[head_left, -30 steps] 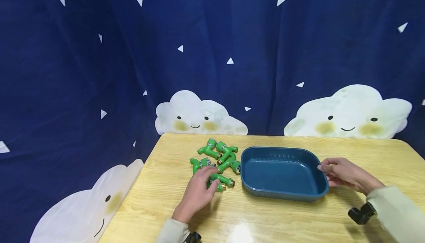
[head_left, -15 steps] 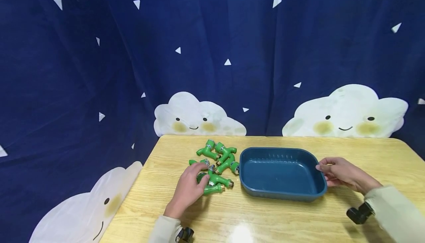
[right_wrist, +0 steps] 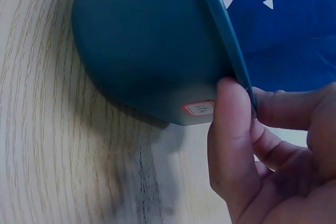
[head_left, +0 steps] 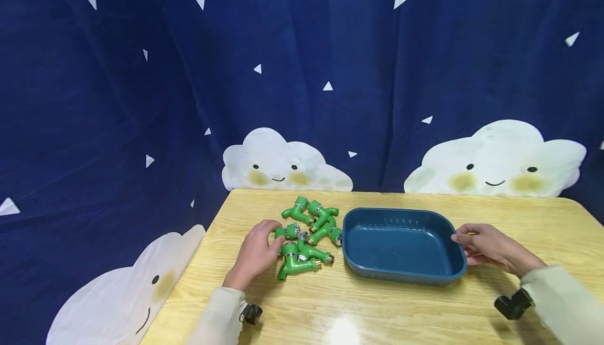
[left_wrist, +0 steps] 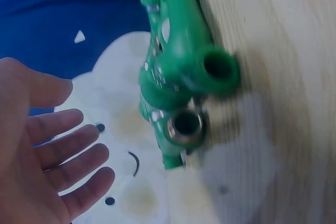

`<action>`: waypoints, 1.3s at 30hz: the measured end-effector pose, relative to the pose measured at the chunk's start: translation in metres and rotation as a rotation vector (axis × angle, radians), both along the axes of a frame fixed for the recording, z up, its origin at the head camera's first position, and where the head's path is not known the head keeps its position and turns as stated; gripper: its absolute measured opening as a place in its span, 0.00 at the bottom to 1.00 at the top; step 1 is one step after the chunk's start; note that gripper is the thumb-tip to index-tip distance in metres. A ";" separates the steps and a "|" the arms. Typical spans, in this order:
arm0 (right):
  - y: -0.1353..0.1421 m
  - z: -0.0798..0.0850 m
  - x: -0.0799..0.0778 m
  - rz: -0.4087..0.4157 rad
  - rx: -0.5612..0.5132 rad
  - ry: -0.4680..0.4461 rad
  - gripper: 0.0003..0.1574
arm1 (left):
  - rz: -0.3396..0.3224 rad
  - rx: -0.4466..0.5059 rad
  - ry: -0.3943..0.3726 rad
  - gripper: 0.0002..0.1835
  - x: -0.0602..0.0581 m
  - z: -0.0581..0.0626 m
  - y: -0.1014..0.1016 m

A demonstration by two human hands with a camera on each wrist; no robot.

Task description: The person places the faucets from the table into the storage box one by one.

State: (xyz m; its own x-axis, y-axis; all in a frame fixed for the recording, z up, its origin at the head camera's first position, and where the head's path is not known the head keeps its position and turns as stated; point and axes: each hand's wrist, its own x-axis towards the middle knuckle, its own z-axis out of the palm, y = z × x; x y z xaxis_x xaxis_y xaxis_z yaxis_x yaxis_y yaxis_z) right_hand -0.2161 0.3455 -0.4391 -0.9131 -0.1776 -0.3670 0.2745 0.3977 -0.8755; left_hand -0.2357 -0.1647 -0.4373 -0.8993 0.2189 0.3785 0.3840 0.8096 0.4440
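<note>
Lower centre: left hand [head_left: 255, 253] loose, empty, beside green taps [head_left: 294, 267] I judge stiff, light, best gripped mid-body; right hand [head_left: 488, 248] pinches blue tub [head_left: 401, 276].

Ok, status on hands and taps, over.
Left hand beside green taps, holding nothing. Right hand pinching rim of blue tray. Tray stands between right hand and taps.

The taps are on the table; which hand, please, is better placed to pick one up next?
Probably the left hand: it is beside the taps and holds nothing, while the right hand pinches the tray on the side away from them.
</note>
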 end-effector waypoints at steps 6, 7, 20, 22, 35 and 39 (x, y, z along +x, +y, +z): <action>-0.001 0.000 0.001 0.006 0.005 0.009 0.14 | 0.019 -0.026 -0.083 0.16 -0.010 -0.008 -0.012; -0.001 0.000 0.001 0.005 0.008 0.011 0.14 | 0.009 -0.043 -0.102 0.17 -0.011 -0.009 -0.014; -0.003 0.001 0.001 0.015 0.030 0.025 0.13 | -0.108 -0.172 -0.220 0.27 -0.027 -0.014 -0.028; -0.003 0.001 0.001 0.016 0.030 0.025 0.13 | -0.155 -0.185 -0.208 0.28 -0.029 -0.016 -0.028; -0.002 0.001 0.003 0.002 0.042 0.032 0.15 | -0.162 -0.240 -0.289 0.32 -0.035 -0.023 -0.033; -0.002 0.001 0.003 0.001 0.048 0.033 0.15 | -0.062 -0.221 -0.265 0.32 -0.036 -0.027 -0.036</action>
State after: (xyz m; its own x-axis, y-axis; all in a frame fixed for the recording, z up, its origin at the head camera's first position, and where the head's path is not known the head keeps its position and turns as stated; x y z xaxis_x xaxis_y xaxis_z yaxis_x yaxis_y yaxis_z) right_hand -0.2131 0.3432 -0.4384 -0.9247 -0.1612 -0.3449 0.2457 0.4393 -0.8641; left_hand -0.2716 -0.2003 -0.4641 -0.9423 0.3271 0.0709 0.3305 0.8759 0.3517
